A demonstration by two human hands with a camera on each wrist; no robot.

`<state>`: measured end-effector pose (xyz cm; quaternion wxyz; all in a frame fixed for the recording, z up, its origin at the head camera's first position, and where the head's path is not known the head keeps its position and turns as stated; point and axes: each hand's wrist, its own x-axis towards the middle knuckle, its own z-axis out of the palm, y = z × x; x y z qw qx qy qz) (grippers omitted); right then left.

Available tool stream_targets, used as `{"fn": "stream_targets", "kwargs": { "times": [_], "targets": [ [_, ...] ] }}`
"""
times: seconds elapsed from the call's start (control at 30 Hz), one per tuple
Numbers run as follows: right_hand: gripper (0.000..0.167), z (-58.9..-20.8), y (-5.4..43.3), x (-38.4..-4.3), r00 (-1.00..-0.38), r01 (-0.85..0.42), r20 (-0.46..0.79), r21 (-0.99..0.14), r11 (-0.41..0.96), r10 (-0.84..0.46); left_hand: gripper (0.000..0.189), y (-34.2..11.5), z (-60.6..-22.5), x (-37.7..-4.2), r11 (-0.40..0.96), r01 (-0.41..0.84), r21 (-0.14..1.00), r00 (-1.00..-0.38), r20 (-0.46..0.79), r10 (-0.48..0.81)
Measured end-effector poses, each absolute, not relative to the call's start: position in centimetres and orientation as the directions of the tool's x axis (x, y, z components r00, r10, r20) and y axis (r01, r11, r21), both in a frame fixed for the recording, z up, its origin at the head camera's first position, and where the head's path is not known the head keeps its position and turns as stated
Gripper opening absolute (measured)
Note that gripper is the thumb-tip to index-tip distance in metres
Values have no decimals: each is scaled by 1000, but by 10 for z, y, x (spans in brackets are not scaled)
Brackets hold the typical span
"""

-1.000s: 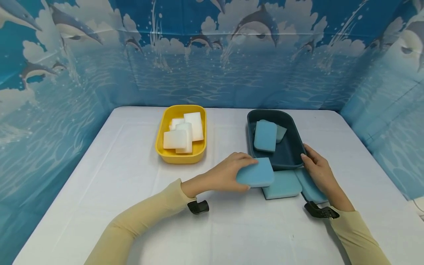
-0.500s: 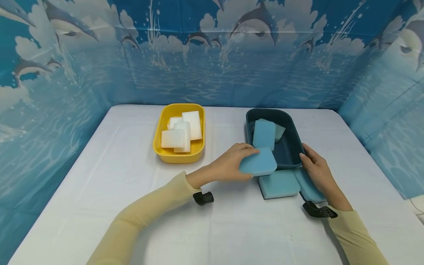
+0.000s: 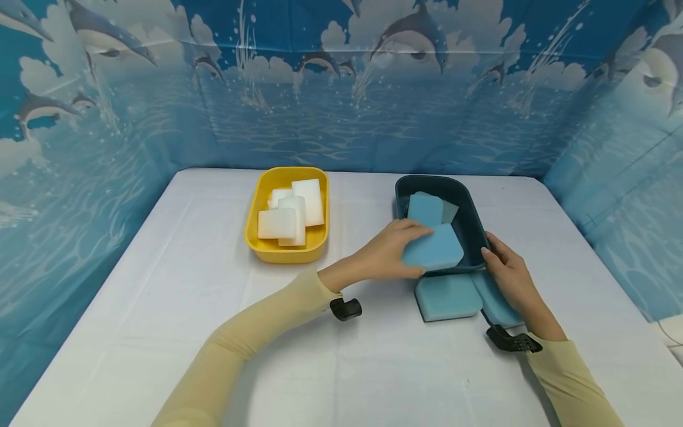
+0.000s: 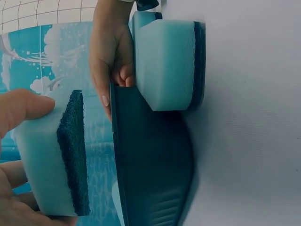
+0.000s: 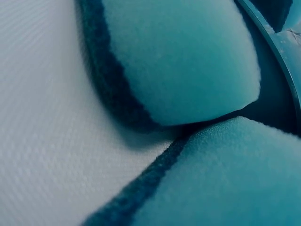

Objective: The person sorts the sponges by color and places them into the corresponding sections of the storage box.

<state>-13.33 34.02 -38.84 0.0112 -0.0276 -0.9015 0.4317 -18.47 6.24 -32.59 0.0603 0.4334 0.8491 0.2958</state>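
Note:
My left hand (image 3: pixel 385 252) holds a light blue sponge (image 3: pixel 434 249) by its edges, thumb on one side and fingers on the other, above the near left part of a dark blue tub (image 3: pixel 474 240). A dark scouring layer backs that sponge (image 4: pixel 44 155) in the left wrist view. My right hand (image 3: pixel 509 270) grips the tub's near right rim. Inside the tub lie a blue sponge (image 3: pixel 425 209) and a greener one (image 3: pixel 450 211), partly hidden. In front of the tub are two more sponges: a flat one (image 3: pixel 448 298) and another (image 3: pixel 496 299) partly under my right hand.
A yellow tub (image 3: pixel 287 255) with several white sponges (image 3: pixel 277 224) stands at the back left. Both tubs are on a white-covered table (image 3: pixel 405 367). A dolphin-print curtain (image 3: pixel 341 130) borders the back and sides.
My left hand has carried the blue sponge up and to the right, from in front of the tub to over it. My right hand stays at the tub's rim.

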Motion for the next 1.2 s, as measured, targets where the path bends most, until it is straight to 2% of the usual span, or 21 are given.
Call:
{"fn": "stream_targets", "kwargs": {
  "times": [0.27,1.2],
  "targets": [
    [61,-388,342,-133,-998,39,2,-756,653,63,69,74,-327,-194,481,692,539,-643,156,750],
    [62,-389,339,-134,-998,40,3,-793,608,70,68,112,-349,-227,579,624,525,-736,148,660]
  ]
}}
